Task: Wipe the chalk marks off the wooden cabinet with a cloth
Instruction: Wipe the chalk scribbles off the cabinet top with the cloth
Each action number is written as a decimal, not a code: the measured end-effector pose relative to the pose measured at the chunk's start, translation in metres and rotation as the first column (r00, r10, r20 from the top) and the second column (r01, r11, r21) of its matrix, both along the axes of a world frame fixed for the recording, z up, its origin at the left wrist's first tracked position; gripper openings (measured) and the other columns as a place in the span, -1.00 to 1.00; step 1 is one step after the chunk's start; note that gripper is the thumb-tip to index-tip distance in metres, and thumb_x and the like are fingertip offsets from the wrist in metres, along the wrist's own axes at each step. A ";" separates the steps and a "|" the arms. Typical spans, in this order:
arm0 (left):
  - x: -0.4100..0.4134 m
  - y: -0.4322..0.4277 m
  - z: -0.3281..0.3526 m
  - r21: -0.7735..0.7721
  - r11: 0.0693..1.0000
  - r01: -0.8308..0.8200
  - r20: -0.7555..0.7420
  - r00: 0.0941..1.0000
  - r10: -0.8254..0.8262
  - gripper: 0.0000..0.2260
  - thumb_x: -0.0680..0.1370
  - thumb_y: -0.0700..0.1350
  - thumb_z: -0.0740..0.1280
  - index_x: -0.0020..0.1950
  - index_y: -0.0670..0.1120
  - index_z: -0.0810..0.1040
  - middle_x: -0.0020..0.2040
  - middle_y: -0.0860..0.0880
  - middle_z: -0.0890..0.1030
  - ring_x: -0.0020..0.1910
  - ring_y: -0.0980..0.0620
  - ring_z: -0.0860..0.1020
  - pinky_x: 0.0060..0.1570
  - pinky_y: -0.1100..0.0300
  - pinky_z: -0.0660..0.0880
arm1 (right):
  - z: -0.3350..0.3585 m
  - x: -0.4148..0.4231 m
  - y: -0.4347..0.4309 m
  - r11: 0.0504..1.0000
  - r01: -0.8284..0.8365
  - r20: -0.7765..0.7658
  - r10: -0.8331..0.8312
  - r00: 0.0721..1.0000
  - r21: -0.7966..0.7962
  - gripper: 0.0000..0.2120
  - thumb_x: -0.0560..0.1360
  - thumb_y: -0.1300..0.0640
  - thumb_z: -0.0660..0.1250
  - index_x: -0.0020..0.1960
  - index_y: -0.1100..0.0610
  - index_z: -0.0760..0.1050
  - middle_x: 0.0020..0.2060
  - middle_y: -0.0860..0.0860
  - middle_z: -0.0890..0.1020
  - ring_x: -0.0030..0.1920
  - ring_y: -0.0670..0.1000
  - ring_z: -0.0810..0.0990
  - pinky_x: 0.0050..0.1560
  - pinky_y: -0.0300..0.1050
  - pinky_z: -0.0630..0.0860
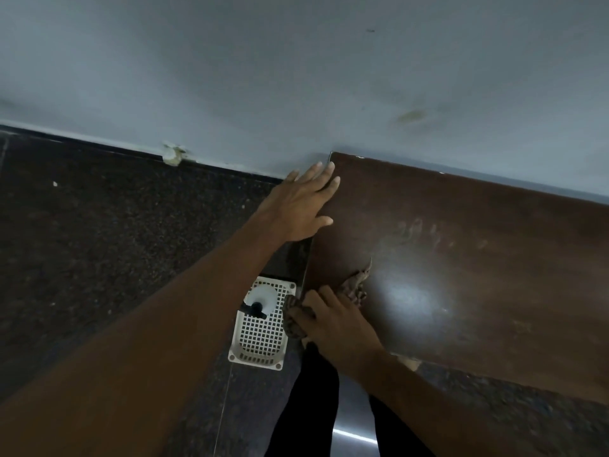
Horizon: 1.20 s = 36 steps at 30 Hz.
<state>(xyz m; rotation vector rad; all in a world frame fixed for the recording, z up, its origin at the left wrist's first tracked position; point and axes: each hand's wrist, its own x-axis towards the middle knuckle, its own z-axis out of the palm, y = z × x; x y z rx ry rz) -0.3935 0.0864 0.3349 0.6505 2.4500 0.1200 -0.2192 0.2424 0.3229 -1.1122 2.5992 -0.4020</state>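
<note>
Head view looks down on the dark brown, glossy wooden cabinet top (461,258), which runs along the pale blue-grey wall (296,77) at the far side. The left hand (301,206) lies flat at the cabinet's far left corner, its fingers (324,178) released and spread, palm down over the edge; judging by the pose, it braces the person, or steadies the cabinet, while the other hand works. The right hand (333,324) is at the near left corner, its fingers clenched around a bunched brown patterned cloth (354,285), which is pressed against the wood, with a fold sticking out toward the far side. Faint whitish chalk marks (425,235), partly smeared, sit on the top to the right of and beyond the cloth, apart from it, so the wiping seems to have some way to go. A bright glare patch lies just right of the cloth. The likely next stroke would carry the cloth rightward and away across those marks, and it needs firm, even pressure. On the dark speckled floor (99,242) left of the cabinet sits a white plastic grid basket (260,338) holding a white round object, clear of both hands.
</note>
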 end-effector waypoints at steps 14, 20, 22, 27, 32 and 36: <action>0.023 0.056 0.012 -0.384 0.923 0.001 -0.007 1.000 -0.004 0.42 0.20 0.56 0.38 0.57 -0.32 -0.32 0.58 -0.35 -0.31 0.60 -0.27 -0.29 0.57 -0.26 -0.11 | 0.000 -0.093 0.157 0.249 0.963 -0.180 -0.947 0.265 0.106 -0.68 0.52 0.31 0.24 0.22 0.11 0.56 0.05 0.16 0.46 0.07 0.25 0.42 -0.20 -0.01 0.30; 0.050 0.070 0.001 -0.330 0.941 -0.070 -0.055 0.997 0.055 0.47 0.15 0.39 0.56 0.57 -0.30 -0.35 0.56 -0.41 -0.32 0.59 -0.34 -0.24 0.57 -0.26 -0.13 | 0.001 -0.025 0.164 0.024 0.996 -0.137 -0.990 0.036 0.087 -0.74 0.48 0.29 0.22 0.12 0.24 0.57 0.00 0.22 0.46 0.03 0.29 0.43 -0.12 0.09 0.40; 0.051 0.068 0.002 -0.315 0.947 -0.059 -0.050 0.998 0.045 0.47 0.15 0.40 0.55 0.57 -0.30 -0.36 0.55 -0.41 -0.33 0.59 -0.35 -0.24 0.56 -0.26 -0.16 | -0.004 0.001 0.146 0.149 0.979 -0.072 -0.985 0.160 0.136 -0.73 0.43 0.19 0.23 0.08 0.20 0.56 0.03 0.23 0.47 0.05 0.28 0.45 -0.04 0.16 0.48; 0.051 0.065 0.003 -0.337 0.941 -0.034 -0.060 0.998 0.015 0.46 0.18 0.47 0.49 0.55 -0.30 -0.39 0.55 -0.42 -0.34 0.59 -0.35 -0.24 0.56 -0.26 -0.14 | -0.004 0.037 0.077 0.645 0.764 0.076 -0.761 0.645 -0.016 -0.59 0.44 0.20 0.37 0.27 0.02 0.51 -0.01 0.06 0.53 -0.03 0.11 0.47 -0.17 0.02 0.51; 0.050 0.081 0.007 -0.401 0.915 -0.038 -0.030 0.999 0.028 0.46 0.20 0.42 0.53 0.53 -0.37 -0.40 0.52 -0.49 -0.33 0.58 -0.42 -0.20 0.55 -0.26 -0.13 | 0.002 0.041 0.089 0.819 0.574 0.056 -0.574 0.817 0.024 -0.53 0.40 0.09 0.36 0.31 -0.05 0.51 -0.02 0.03 0.51 -0.07 0.11 0.50 -0.27 -0.06 0.51; 0.049 0.082 0.010 -0.370 0.928 -0.030 0.007 0.999 0.035 0.46 0.21 0.40 0.54 0.52 -0.37 -0.42 0.50 -0.49 -0.36 0.57 -0.41 -0.23 0.56 -0.17 -0.14 | 0.006 0.065 0.166 0.672 0.730 0.090 -0.741 0.666 0.125 -0.38 0.30 0.24 0.46 0.34 -0.05 0.52 0.03 0.06 0.55 -0.03 0.14 0.48 -0.23 -0.03 0.49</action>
